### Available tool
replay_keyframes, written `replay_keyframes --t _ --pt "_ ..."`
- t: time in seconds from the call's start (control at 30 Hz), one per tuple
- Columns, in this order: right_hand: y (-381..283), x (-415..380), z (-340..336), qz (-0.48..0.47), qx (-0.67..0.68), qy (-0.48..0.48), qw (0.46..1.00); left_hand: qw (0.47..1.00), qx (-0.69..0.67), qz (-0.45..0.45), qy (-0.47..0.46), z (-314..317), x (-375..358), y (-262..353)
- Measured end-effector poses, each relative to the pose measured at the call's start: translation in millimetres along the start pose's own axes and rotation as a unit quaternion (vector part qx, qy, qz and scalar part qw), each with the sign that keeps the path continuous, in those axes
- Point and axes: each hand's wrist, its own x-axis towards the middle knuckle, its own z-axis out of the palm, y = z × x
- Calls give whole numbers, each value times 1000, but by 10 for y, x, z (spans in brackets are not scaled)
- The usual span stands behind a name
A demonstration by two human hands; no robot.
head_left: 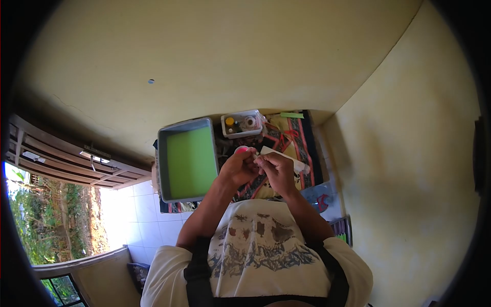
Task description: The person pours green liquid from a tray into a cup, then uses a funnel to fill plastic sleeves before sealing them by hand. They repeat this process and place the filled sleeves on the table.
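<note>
My left hand [239, 169] is closed, with a small pink thing [242, 149] showing at its fingertips. Right beside it, my right hand [276, 170] has its fingers pinched together, close to the left fingers. What sits between the two hands is too small to make out. Both hands are above a patterned cloth [302, 140] on the table. A white, flat, long object [286, 157] lies behind my right hand, partly hidden by it.
To the left stands a large grey tray [214, 153] with a green surface inside. A white box [243, 135] with a yellow-capped bottle and other items is at the back. A light green strip [292, 115] lies at the back right, near red pieces [291, 134].
</note>
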Motion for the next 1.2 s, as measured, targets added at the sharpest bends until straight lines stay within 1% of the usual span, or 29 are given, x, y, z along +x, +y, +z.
replay_keyframes --t 0.07,0.1,0.17,0.2,0.23,0.27,0.3,0.33,0.37,0.4,0.43,0.47,0.5,0.57,0.6,0.63,0.7,0.73,0.8,0.83,0.9,0.93,1.03,1.1,1.2 --pt "24 -35 -5 -10 38 9 999 999 12 13 42 124 -81 -30" --pt "63 -40 -9 1 63 15 998 998 17 22 63 196 -128 -36" --pt "189 -31 3 20 116 24 993 1000 -7 15 -21 -196 101 24" --pt "218 33 -9 33 108 31 993 998 -15 11 -64 -314 186 92" --pt "244 113 -54 47 98 38 993 985 152 85 14 -37 38 95" --pt "273 191 -94 63 87 47 993 949 297 105 28 181 -82 143" --pt "313 283 -103 -21 51 69 996 891 436 122 39 374 -169 221" --pt "362 371 -102 -79 16 75 994 813 565 136 50 478 -190 303" --pt "410 451 -91 -137 -20 81 987 718 666 202 27 489 -157 382" --pt "427 518 -87 -193 -55 86 976 646 732 213 0 603 -180 496" --pt "392 566 -97 -221 -52 90 970 569 791 223 -27 785 -250 624" --pt "282 576 -86 -217 -29 92 971 486 841 232 -53 923 -313 722" --pt "129 599 -69 -215 -6 92 972 490 840 222 -75 988 -349 776" --pt "72 620 -53 -176 47 88 979 376 883 266 -88 1238 -451 807" --pt "114 628 -37 -139 78 83 984 317 899 286 -95 1314 -477 806" --pt "149 636 -22 -102 109 79 986 298 903 298 -82 1337 -468 794" --pt "190 713 -19 -128 73 109 983 258 909 323 -58 1391 -435 772" --pt "194 746 -29 -140 55 127 980 249 905 342 -54 1414 -439 749" --pt "200 761 -64 -60 72 106 990 230 896 378 -50 1434 -463 671" --pt "195 761 -76 -19 81 96 992 230 888 394 -59 1433 -468 658" --pt "145 778 -116 31 92 75 992 235 869 429 -74 1411 -477 642" --pt "126 793 -130 55 97 61 992 253 861 434 -76 1400 -478 629" --pt "117 825 -158 65 160 44 984 308 830 459 -76 1362 -467 602" --pt "40 814 -170 83 163 40 982 348 798 486 -80 1283 -383 610" --pt "88 827 -170 84 156 28 984 445 767 462 -21 1158 -304 599"
